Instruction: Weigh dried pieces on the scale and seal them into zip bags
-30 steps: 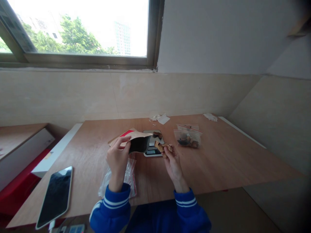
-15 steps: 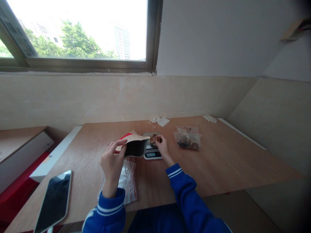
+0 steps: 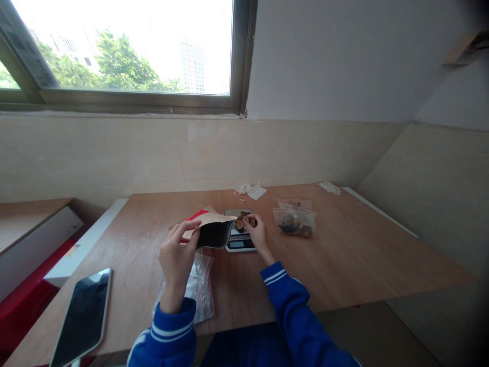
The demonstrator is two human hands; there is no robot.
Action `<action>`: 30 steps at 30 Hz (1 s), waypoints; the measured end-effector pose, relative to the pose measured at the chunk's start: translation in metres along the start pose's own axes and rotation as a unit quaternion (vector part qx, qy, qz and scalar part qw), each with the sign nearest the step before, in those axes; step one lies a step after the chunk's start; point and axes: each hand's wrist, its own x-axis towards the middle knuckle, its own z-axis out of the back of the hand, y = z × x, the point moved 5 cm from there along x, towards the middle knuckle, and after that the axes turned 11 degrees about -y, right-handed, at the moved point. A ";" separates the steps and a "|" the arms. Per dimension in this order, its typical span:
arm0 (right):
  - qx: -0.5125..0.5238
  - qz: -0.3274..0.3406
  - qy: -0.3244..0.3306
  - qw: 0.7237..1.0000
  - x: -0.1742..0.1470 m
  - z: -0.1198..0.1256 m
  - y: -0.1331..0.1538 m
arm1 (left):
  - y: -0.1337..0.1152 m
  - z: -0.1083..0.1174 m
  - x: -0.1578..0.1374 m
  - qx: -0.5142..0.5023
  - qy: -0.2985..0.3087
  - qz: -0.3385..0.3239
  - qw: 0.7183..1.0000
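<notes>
My left hand [image 3: 178, 255] is closed on the edge of a kraft paper pouch [image 3: 214, 217] with a red patch. The pouch lies tilted on its side, its dark-lined mouth gaping toward me and to the right. Just past that mouth stands a small kitchen scale [image 3: 229, 245] with a lit display; its digits are too small to read. On its plate are brown, shrivelled dried pieces [image 3: 239, 225], perhaps dried mushrooms. My right hand [image 3: 261, 238] reaches over the plate, fingers pinched on some of these pieces. The pouch and my right hand partly hide the scale.
Clear zip bags [image 3: 202, 288] with red seals lie under my left forearm. Filled zip bags [image 3: 296, 224] of dark and brown pieces sit right of the scale. A tablet-like device [image 3: 82, 316] lies at the left front edge. Paper scraps [image 3: 255, 191] lie along the wall.
My right hand has shifted slightly to the right, and more of the brown pieces show on the scale plate. The left hand and pouch have hardly moved.
</notes>
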 end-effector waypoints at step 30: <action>-0.097 0.112 0.083 0.985 -0.008 0.022 -0.001 | 0.000 0.002 -0.002 -0.001 -0.004 0.003 1.000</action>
